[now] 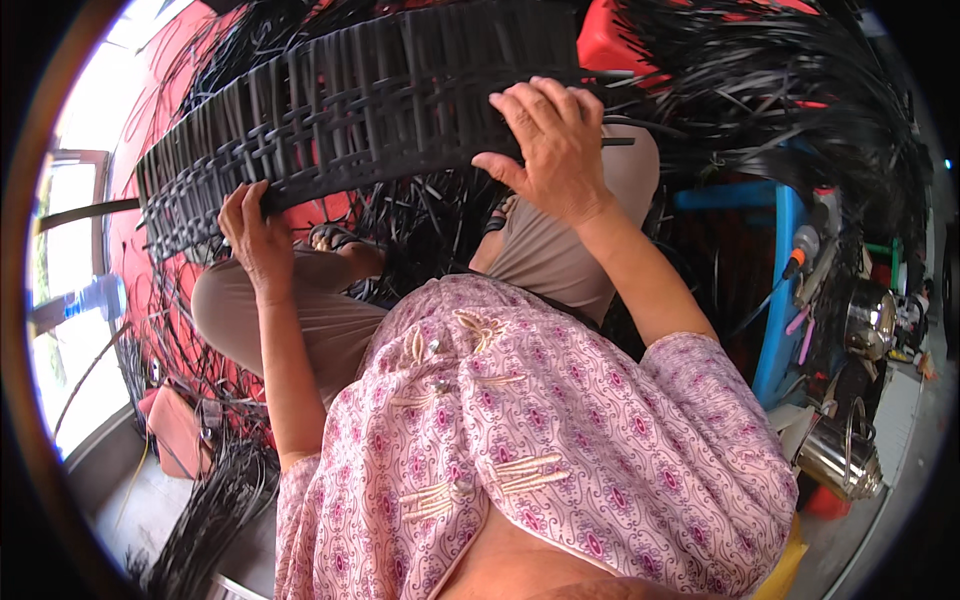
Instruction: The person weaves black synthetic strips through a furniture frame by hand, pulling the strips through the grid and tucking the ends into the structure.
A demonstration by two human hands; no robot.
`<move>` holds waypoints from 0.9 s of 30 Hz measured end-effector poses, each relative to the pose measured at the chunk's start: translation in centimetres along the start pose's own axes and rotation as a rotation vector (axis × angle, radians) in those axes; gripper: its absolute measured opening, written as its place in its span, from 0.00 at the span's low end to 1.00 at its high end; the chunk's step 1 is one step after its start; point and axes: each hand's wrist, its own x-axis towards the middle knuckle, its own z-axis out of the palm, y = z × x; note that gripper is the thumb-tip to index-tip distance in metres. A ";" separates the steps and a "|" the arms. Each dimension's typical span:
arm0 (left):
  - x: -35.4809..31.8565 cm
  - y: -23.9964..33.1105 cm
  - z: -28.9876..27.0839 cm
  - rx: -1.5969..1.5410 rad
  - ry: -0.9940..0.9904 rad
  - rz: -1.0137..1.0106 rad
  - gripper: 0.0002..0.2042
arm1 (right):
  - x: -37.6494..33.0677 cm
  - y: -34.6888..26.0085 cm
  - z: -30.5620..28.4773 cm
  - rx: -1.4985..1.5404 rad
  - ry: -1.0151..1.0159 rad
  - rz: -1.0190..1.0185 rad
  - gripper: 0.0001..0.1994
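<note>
A curved black woven panel [360, 95] of flat strips spans the upper middle, tilted so its left end sits lower. My left hand [258, 240] is closed over the panel's near edge toward its left end. Farther right, my right hand [550, 145] rests its fingers over the panel's near right part, with the thumb apart at the edge. Upright strips cross several horizontal bands on the panel. A short dark rod end [618, 141] pokes out just right of my right hand.
Loose black strips [760, 90] heap at the upper right by a red plastic object [610, 45]. More strips [215, 510] lie lower left, near a pinkish bag [180, 430]. On the right stand a blue frame [785, 290] and a shiny metal pot [840, 455].
</note>
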 end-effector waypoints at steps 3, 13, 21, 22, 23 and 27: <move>0.6 0.9 -1.1 -0.002 -0.085 -0.020 0.24 | -0.2 -0.3 0.3 0.012 0.024 -0.006 0.28; 3.2 7.6 -1.7 -0.081 -0.198 0.055 0.26 | -3.3 -2.7 0.7 -0.055 -0.018 0.043 0.27; 0.1 2.3 -2.7 0.161 -0.035 -0.219 0.26 | -4.1 -4.0 1.2 -0.108 0.039 0.043 0.30; 0.2 1.7 -3.0 0.145 -0.026 -0.196 0.26 | -4.0 -4.3 1.1 -0.104 0.043 0.051 0.30; 0.3 1.4 -3.2 0.127 -0.019 -0.173 0.26 | -4.1 -4.5 1.0 -0.101 0.052 0.050 0.31; 2.2 0.0 -3.1 -0.006 0.066 -0.221 0.16 | -4.4 -4.8 0.3 -0.110 0.022 0.104 0.32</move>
